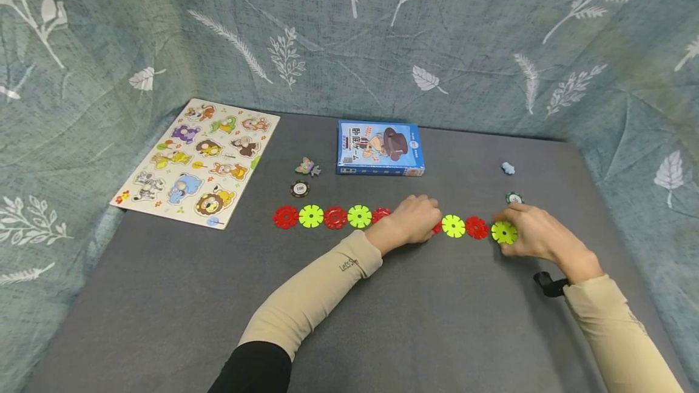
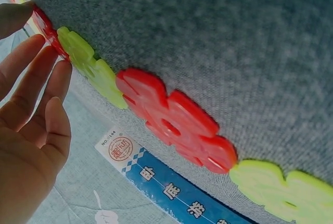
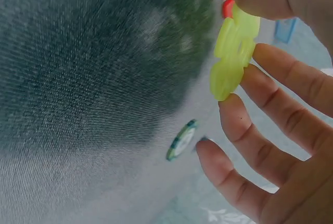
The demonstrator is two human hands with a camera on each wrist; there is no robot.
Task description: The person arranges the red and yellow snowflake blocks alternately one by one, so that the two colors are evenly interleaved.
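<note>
A row of alternating red and yellow-green notched plastic discs runs across the grey table in the head view. My left hand (image 1: 411,220) reaches over the row, thumb and fingertips at opposite edges of a red disc (image 2: 48,32); it covers part of the row. Beside that disc in the left wrist view are a yellow-green disc (image 2: 92,67) and another red disc (image 2: 174,122). At the row's right end my right hand (image 1: 537,235) pinches a yellow-green disc (image 3: 234,57) between thumb and fingers. In the head view a small gap separates it from the neighbouring red disc (image 1: 477,227).
Behind the row stands a blue game box (image 1: 380,149). An animal puzzle board (image 1: 199,162) lies at the left. A black chip (image 1: 300,188) and small butterfly toy (image 1: 307,167) are near the row's left end. A green chip (image 1: 514,198) and small blue toy (image 1: 508,168) lie beyond my right hand.
</note>
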